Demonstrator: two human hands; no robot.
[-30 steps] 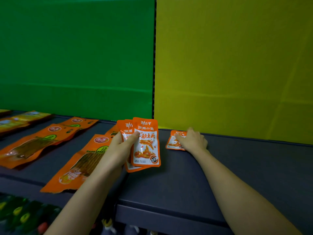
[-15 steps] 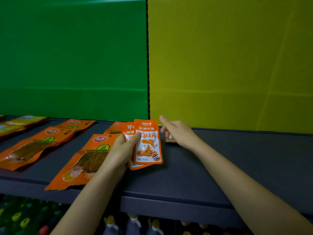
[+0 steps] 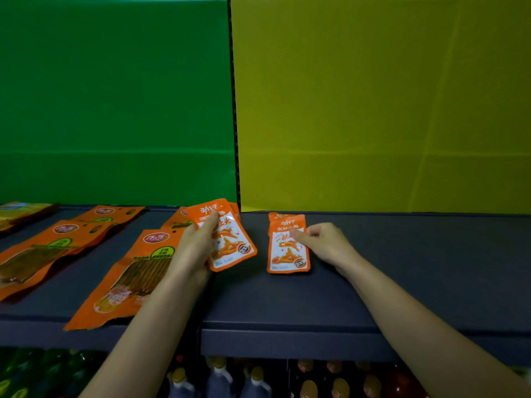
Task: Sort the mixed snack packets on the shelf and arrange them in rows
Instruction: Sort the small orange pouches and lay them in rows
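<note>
My left hand [image 3: 195, 248] is shut on a small stack of small orange snack packets [image 3: 230, 239], tilted and held just above the dark shelf [image 3: 402, 268]. My right hand [image 3: 324, 242] pinches the upper right part of one more small orange packet [image 3: 287, 251], which lies flat on the shelf under the yellow back wall. Behind that packet, the top of another small orange packet [image 3: 283, 216] peeks out. Long orange packets [image 3: 135, 271] lie in rows to the left, partly hidden by my left forearm.
More long orange packets [image 3: 43, 251] and yellow packets [image 3: 20, 209] lie further left under the green wall [image 3: 115, 110]. The shelf's front edge [image 3: 287, 338] runs below my arms. Bottles [image 3: 218, 380] stand on the level underneath.
My right hand left the packet at the back, reached over to the left hand's stack, and now holds another small packet laid in front of the first. The left hand's stack tilted.
</note>
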